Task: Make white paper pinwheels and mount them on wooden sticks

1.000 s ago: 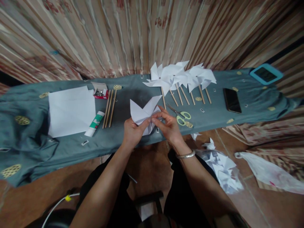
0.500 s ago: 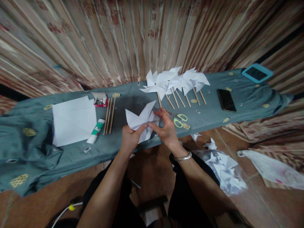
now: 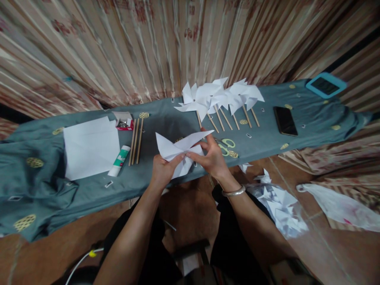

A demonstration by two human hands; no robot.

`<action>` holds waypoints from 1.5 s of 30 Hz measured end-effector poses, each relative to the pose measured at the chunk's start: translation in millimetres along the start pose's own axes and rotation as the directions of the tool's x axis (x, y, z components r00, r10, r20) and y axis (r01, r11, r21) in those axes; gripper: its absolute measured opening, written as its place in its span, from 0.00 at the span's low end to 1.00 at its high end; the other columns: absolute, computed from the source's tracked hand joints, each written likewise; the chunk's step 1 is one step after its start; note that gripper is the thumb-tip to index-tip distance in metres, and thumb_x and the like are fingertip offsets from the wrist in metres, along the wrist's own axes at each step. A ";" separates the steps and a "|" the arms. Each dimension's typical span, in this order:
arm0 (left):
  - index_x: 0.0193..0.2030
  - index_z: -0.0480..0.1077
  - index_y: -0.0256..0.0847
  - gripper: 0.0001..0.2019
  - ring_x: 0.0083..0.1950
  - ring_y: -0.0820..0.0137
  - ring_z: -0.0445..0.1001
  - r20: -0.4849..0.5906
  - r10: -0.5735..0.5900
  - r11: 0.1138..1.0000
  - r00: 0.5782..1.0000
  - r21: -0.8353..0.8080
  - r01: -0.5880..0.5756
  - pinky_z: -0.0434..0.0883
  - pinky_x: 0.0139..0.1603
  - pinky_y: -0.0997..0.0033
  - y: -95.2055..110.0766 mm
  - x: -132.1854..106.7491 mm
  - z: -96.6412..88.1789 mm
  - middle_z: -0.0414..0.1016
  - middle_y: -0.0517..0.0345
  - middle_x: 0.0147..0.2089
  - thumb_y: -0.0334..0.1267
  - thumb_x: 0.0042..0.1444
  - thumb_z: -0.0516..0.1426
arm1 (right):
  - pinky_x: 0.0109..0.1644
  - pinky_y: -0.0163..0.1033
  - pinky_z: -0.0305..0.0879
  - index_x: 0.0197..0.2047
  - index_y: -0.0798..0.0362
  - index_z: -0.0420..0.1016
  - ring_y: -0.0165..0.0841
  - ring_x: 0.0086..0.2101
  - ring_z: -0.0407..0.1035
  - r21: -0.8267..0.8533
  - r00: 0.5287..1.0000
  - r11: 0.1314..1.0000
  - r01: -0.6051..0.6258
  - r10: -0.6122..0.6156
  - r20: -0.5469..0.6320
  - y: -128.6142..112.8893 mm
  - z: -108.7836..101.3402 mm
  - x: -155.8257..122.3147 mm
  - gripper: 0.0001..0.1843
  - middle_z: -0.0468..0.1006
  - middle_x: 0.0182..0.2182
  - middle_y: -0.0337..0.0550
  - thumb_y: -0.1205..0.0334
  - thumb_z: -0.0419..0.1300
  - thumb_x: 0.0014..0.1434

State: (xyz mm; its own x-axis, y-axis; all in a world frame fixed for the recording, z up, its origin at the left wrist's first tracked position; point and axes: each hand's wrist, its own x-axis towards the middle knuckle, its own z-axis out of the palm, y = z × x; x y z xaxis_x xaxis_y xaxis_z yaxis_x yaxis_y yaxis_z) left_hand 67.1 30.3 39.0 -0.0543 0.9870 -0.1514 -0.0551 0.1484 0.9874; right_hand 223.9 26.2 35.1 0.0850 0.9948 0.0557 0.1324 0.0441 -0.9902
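A folded white paper pinwheel [image 3: 181,150] is held between both hands above the table's front edge. My left hand [image 3: 164,168] pinches its lower left side, the thumb pressing near the centre. My right hand [image 3: 214,158] grips its right side, with the thumb at the centre and fingers behind the paper; a silver bracelet is on that wrist. Just beyond the right hand lie scissors [image 3: 228,143] with light green handles. Left of the pinwheel are three wooden sticks [image 3: 135,141], a glue stick [image 3: 119,160] and an open red box [image 3: 124,123] of small metal pieces.
Several finished pinwheels [image 3: 213,97] on sticks lie along the back of the cloth-covered table [image 3: 166,118]. White paper sheets [image 3: 90,148] are at left. A phone [image 3: 285,121] and a blue-framed device [image 3: 325,85] lie at right. A bag of paper scraps [image 3: 282,211] sits on the floor.
The right fingers have shifted on the pinwheel, and its upper right blade now points lower and further right. The left hand keeps its hold. The view has shifted slightly.
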 end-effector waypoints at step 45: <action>0.33 0.79 0.33 0.11 0.39 0.60 0.81 -0.097 0.232 0.938 0.968 0.286 -0.196 0.77 0.39 0.67 -4.5 -3.8 -1.6 0.83 0.52 0.36 0.38 0.43 0.63 | 0.42 0.43 0.72 0.51 0.54 0.70 0.39 0.37 0.77 -0.071 0.998 0.997 0.030 -0.034 -0.052 -1.0 17.0 -6.6 0.26 0.83 0.37 0.45 0.56 0.67 0.49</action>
State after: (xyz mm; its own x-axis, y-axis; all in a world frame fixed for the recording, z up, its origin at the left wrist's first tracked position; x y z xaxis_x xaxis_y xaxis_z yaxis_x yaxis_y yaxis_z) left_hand 66.0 25.8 35.1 -0.1625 0.9836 0.0783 0.2445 -0.0367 0.9689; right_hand 206.4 21.1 33.6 0.1313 0.9867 0.0959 0.2046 0.0677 -0.9765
